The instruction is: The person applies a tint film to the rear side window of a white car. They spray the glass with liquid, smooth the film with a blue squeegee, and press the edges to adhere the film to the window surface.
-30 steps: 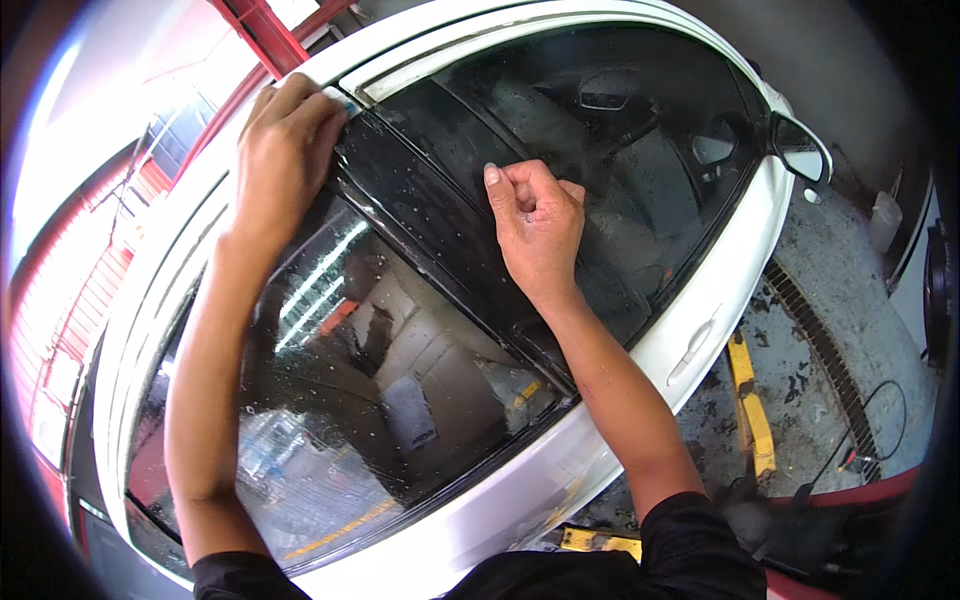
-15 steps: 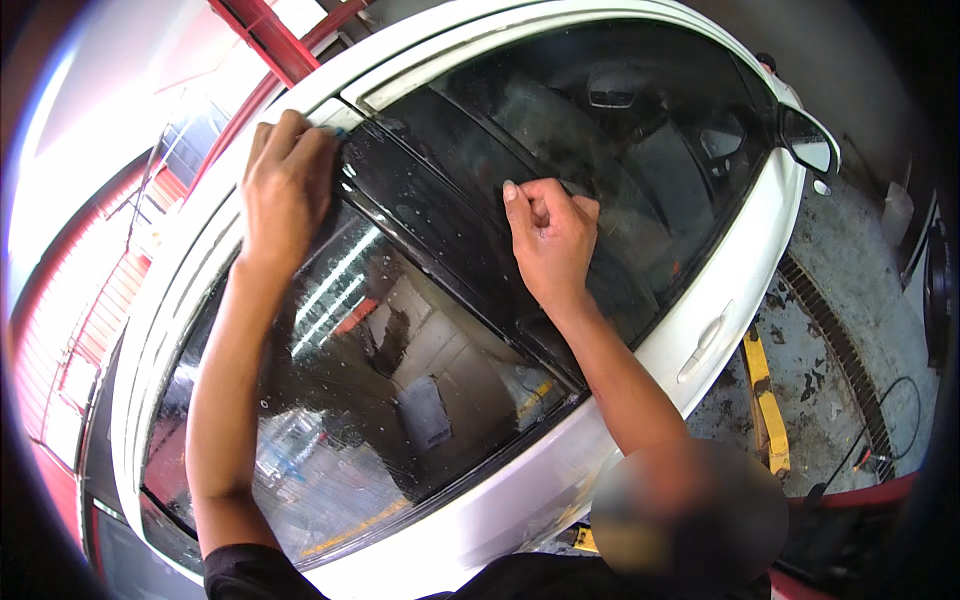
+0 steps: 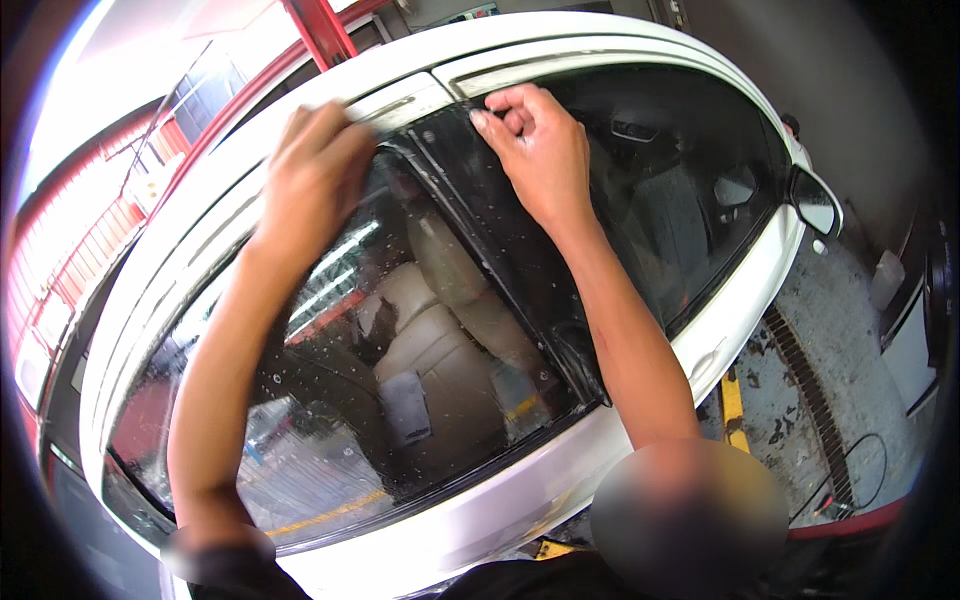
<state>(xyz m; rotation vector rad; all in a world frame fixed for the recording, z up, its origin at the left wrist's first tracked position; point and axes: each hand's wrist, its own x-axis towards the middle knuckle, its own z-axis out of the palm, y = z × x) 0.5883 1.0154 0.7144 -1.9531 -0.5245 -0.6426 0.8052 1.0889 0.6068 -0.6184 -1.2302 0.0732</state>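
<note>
A white car (image 3: 480,510) fills the view, seen from its side. My left hand (image 3: 315,175) lies flat on the top of the rear side window (image 3: 330,400), close to the roof edge. My right hand (image 3: 535,135) pinches the upper corner of a dark, wet strip of film (image 3: 500,250) that runs down the black pillar between the two side windows. Water drops dot the film and glass. Beige seats show through the rear window.
The front side window (image 3: 690,190) and a side mirror (image 3: 815,205) lie to the right. A door handle (image 3: 715,355) sits below my right forearm. Red steel posts (image 3: 315,30) rise behind the roof. Wet concrete floor (image 3: 840,330) with a drain grate and a yellow bar is at lower right.
Both hands have moved up toward the roof edge. My right hand went from the middle of the pillar strip to its top corner, and the view has come closer to the glass.
</note>
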